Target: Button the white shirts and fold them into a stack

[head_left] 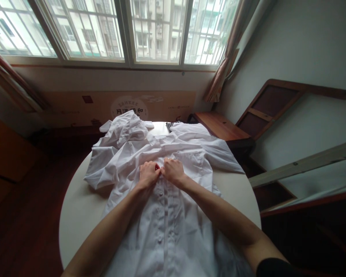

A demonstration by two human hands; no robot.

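A white button-up shirt (187, 215) lies front side up over a round table, its collar at the far side and its sleeves spread to both sides. Below my hands the front placket hangs apart, and buttons show along its left edge. My left hand (149, 173) has its fingers curled closed on the placket's left edge. Right beside it, my right hand (173, 170) pinches the other edge, the fingertips of both hands nearly meeting. Whatever button lies between the fingers is hidden.
More crumpled white cloth (129, 127) is heaped at the far left of the round table (75, 215). A small striped item (169, 127) lies near the collar. Behind stand a wooden bench (219, 125) and a barred window (158, 30); a pale rail (305, 163) runs at right.
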